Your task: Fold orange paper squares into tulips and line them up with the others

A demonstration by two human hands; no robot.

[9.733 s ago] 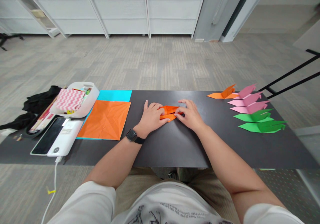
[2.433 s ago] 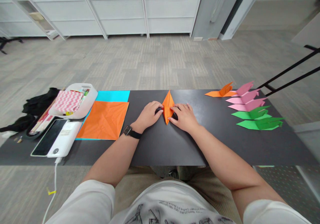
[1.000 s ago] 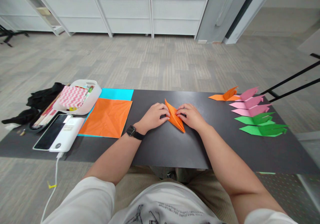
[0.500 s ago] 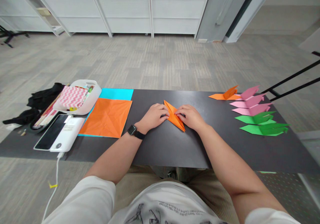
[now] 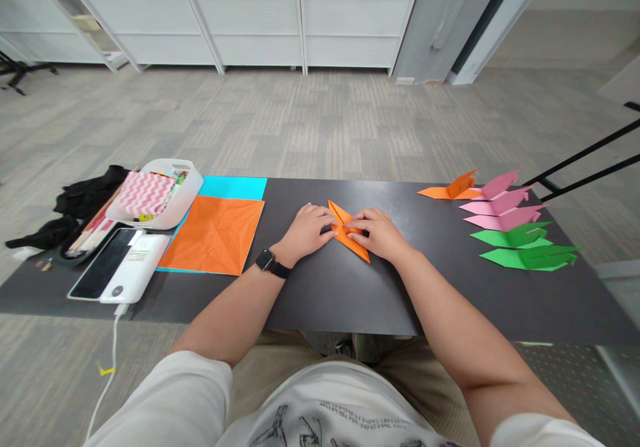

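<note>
While both hands [image 5: 310, 228] touch it, folded orange paper [image 5: 344, 232] lies between them.

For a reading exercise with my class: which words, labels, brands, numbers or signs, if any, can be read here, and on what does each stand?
No text can be read with certainty.
Shirt: dark lettering, upside down, too small and blurred.
White device: label and round mark, too small.
White box: any print inside is too small.
Folded orange paper: no writing shows.
</note>
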